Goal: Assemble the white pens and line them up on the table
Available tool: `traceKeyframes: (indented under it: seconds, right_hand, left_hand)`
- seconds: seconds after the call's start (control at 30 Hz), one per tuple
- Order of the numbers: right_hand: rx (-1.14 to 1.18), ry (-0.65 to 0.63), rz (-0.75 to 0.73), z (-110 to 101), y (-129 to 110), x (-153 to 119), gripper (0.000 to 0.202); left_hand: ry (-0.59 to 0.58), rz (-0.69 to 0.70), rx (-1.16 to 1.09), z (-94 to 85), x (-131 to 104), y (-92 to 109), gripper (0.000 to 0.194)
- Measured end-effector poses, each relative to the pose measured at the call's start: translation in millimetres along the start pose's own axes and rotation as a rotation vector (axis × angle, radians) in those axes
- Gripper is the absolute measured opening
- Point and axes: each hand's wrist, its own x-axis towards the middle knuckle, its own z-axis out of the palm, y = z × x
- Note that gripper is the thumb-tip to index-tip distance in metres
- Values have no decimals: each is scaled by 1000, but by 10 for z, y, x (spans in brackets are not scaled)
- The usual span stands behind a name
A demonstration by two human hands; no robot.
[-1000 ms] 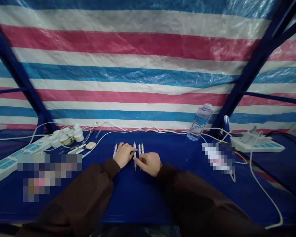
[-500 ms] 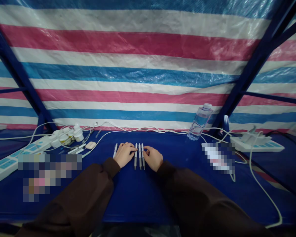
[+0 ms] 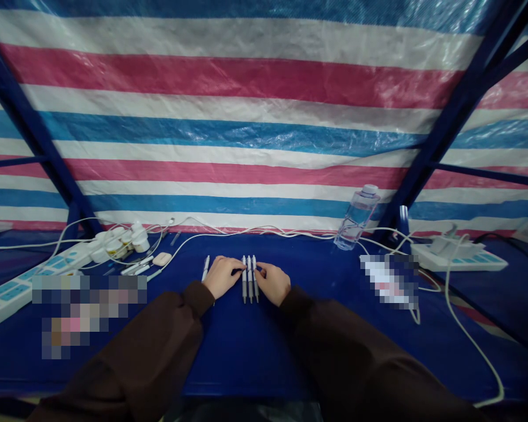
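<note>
water bottle (image 3: 356, 218), power strips (image 3: 460, 257), cables (image 3: 475, 346)

Nothing here you can actually read. The water bottle (image 3: 356, 218) has no legible label, the pens (image 3: 249, 278) are too small to show any print, and both spots on the blue table (image 3: 255, 346) that might carry text are pixelated out.

Two pixelated patches hide things on the counter (image 3: 246, 351), at nine and three o'clock from the pens (image 3: 249, 278). Pens under the left hand (image 3: 221, 275) stay partly covered.
</note>
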Motion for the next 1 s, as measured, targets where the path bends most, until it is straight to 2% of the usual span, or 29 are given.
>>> traceKeyframes:
  seconds: [0.47,0.6,0.73,0.83,1.0]
  right_hand:
    - [-13,-30,15,-28,-26,-9,22]
    - [-12,-30,28,-24,-20,-5,25]
    - [-20,-32,19,-18,-5,0,25]
    - [-19,-30,3,-15,8,1,25]
    - [-11,-17,8,-2,26,5,27]
  left_hand:
    - [-11,-45,53,15,-9,4,26]
    - [118,-197,173,-44,-24,61,31]
    - [224,-393,468,-123,-50,71,35]
    - [205,-467,628,-182,-68,45,37]
    - [113,-530,646,-229,-73,18,35]
